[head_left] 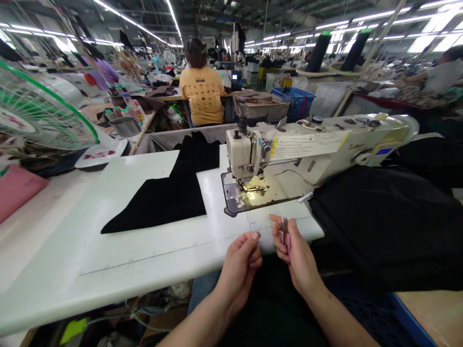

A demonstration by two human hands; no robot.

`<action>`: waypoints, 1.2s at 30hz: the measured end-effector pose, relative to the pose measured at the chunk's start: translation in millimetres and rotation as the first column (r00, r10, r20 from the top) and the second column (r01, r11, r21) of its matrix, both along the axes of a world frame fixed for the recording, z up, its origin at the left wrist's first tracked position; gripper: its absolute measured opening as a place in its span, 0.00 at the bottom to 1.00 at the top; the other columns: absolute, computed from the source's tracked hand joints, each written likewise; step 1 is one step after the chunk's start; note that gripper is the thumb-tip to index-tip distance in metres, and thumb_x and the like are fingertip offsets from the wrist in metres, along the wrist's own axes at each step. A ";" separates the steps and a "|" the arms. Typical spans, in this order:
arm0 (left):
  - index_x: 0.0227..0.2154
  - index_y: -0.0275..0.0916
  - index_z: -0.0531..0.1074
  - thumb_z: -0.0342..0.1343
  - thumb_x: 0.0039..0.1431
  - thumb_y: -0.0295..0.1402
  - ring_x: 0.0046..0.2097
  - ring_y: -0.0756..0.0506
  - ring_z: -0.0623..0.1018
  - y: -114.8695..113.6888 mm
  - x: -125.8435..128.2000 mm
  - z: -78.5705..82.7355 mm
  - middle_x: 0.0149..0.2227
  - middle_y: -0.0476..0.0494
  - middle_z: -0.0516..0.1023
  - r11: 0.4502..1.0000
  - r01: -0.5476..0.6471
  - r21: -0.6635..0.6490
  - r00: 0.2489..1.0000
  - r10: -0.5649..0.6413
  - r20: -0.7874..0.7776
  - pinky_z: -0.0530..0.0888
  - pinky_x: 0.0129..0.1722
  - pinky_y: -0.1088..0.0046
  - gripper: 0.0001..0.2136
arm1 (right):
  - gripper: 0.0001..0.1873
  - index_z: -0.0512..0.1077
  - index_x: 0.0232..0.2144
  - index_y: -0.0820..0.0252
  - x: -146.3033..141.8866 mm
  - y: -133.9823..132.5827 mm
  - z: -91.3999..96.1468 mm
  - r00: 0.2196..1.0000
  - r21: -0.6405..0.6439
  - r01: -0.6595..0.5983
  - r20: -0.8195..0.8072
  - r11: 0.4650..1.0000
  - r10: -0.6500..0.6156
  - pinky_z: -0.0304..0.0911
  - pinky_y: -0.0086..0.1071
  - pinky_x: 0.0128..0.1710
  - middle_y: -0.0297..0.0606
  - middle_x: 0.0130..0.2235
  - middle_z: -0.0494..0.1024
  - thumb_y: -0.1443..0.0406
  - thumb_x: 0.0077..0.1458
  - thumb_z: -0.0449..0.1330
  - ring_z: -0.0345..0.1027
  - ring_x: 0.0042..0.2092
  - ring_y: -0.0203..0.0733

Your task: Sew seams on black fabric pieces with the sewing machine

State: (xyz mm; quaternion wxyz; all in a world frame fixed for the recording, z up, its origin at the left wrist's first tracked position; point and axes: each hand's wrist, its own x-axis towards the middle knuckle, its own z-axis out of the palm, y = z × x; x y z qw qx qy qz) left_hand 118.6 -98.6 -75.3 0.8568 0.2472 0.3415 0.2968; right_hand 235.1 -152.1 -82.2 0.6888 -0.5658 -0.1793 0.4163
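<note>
At the front edge of the white table, my left hand (241,260) is closed, thumb and forefinger pinched together; what sits between the fingertips is too fine to make out. Just to its right, my right hand (298,255) is wrapped round small thread snips (285,236) with pink-purple handles, blades pointing up. Beyond both hands stands a sewing machine (249,149), its needle area lit over a worn metal plate (235,193). Black fabric pieces (162,202) lie flat to the left of the machine. Dark cloth (278,303) hangs below my hands over the lap.
A large heap of black fabric (390,217) fills the right side. A green-rimmed fan (43,106) stands at left, near pink cloth (20,193). Ahead, a person in a yellow shirt (201,91) sits facing away beside a blue crate (294,101). Thread cones (319,50) stand behind the machine.
</note>
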 end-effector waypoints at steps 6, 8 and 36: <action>0.26 0.35 0.69 0.73 0.44 0.44 0.21 0.57 0.51 -2.7 5.0 4.5 0.17 0.61 0.55 1.000 -0.025 0.014 0.999 0.025 0.026 0.53 0.20 0.81 0.21 | 0.25 0.76 0.41 0.57 -21.8 -5.6 -6.2 0.993 -0.044 -0.115 0.006 0.992 0.115 0.45 0.26 0.21 0.26 0.23 0.61 0.44 0.51 0.67 0.50 0.24 0.32; 0.24 0.36 0.69 0.72 0.45 0.44 0.20 0.57 0.53 -4.7 6.5 6.3 0.17 0.60 0.55 1.000 -0.014 0.012 0.999 0.014 0.035 0.55 0.20 0.81 0.20 | 0.24 0.75 0.37 0.57 -24.9 -3.8 -5.8 0.996 -0.024 -0.090 -0.030 0.996 0.089 0.46 0.26 0.21 0.26 0.23 0.63 0.45 0.49 0.69 0.51 0.24 0.32; 0.26 0.35 0.67 0.73 0.41 0.47 0.21 0.57 0.49 -10.7 8.5 -0.6 0.17 0.62 0.54 0.999 0.043 -0.008 0.999 -0.043 -0.003 0.47 0.21 0.79 0.23 | 0.26 0.68 0.27 0.59 -17.1 2.7 -2.8 0.999 -0.067 -0.048 -0.020 0.997 0.047 0.37 0.24 0.18 0.19 0.19 0.51 0.46 0.43 0.72 0.38 0.20 0.26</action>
